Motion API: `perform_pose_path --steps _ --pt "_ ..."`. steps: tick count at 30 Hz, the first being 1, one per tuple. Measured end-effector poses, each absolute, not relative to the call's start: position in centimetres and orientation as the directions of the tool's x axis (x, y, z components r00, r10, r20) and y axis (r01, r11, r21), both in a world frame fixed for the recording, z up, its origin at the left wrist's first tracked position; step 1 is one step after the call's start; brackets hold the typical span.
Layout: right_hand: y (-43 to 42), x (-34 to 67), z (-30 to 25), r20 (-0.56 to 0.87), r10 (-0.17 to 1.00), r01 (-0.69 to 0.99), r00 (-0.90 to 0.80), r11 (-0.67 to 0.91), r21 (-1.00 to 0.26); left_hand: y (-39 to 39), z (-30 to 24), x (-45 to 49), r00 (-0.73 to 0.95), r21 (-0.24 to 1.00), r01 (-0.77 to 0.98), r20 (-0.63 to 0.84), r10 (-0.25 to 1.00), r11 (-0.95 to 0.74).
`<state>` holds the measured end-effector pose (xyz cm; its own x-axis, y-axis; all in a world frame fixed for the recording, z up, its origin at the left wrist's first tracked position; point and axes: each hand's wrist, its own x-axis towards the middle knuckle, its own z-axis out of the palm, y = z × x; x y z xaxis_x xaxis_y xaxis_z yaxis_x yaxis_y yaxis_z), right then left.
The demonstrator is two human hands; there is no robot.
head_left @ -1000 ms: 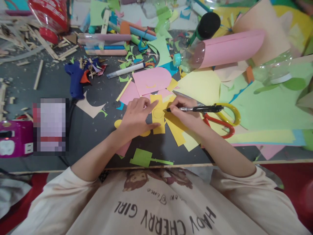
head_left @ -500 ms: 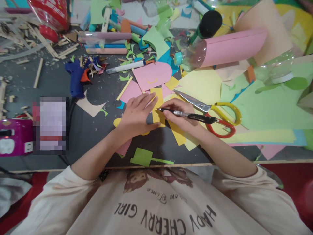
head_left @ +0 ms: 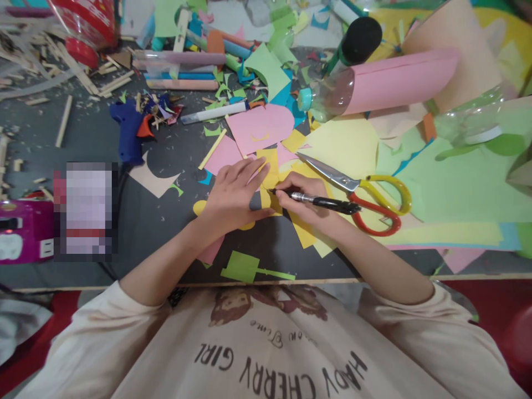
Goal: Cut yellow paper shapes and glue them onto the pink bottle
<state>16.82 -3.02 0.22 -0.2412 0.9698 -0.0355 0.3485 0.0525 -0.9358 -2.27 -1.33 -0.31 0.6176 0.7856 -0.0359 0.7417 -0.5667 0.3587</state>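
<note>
My left hand (head_left: 230, 191) lies on the table with its fingers spread, the tips on a yellow paper piece (head_left: 270, 174) in the middle. In my right hand (head_left: 305, 199) is a black pen (head_left: 332, 204), its tip down on that yellow paper. The hands partly cover the paper. Just right of my right hand, scissors (head_left: 353, 185) with yellow and red handles lie apart on pale yellow paper. A pink paper cutout (head_left: 264, 128) with a small yellow curved strip is beyond my fingers.
A pink-wrapped bottle (head_left: 399, 83) lies at the back right. The blue glue gun (head_left: 127, 130) is at the left, near wood sticks and a purple power strip (head_left: 27, 230). Close to the front edge is a green cutout (head_left: 241, 267). Coloured scraps cover the far side.
The pen tip has shifted slightly toward me and to the right on the yellow paper, and the pen's angle has changed. My left hand stays in nearly the same place.
</note>
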Motion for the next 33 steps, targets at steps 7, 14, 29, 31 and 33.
perform_pose_path --steps 7,14,29,31,33 --pt "-2.98 16.88 0.55 -0.059 0.973 0.351 -0.222 0.023 -0.936 -1.30 -0.21 -2.21 0.621 0.356 0.743 -0.052 0.782 -0.567" --pt "-2.71 17.16 0.64 -0.093 0.943 0.309 -0.320 0.011 -0.951 -1.29 -0.38 -2.32 0.620 0.358 0.743 -0.053 0.782 -0.565" --pt "-2.78 17.20 0.54 -0.145 0.940 0.309 -0.309 -0.045 -0.950 -1.25 0.07 -2.14 0.615 0.362 0.753 -0.091 0.783 -0.550" --pt "-2.76 17.21 0.46 -0.130 0.944 0.313 -0.304 -0.029 -0.949 -1.27 0.13 -2.13 0.616 0.360 0.753 -0.091 0.783 -0.551" --pt "-2.71 17.24 0.37 -0.134 0.933 0.311 -0.333 -0.026 -0.950 -1.27 0.16 -2.14 0.613 0.359 0.755 -0.089 0.785 -0.549"
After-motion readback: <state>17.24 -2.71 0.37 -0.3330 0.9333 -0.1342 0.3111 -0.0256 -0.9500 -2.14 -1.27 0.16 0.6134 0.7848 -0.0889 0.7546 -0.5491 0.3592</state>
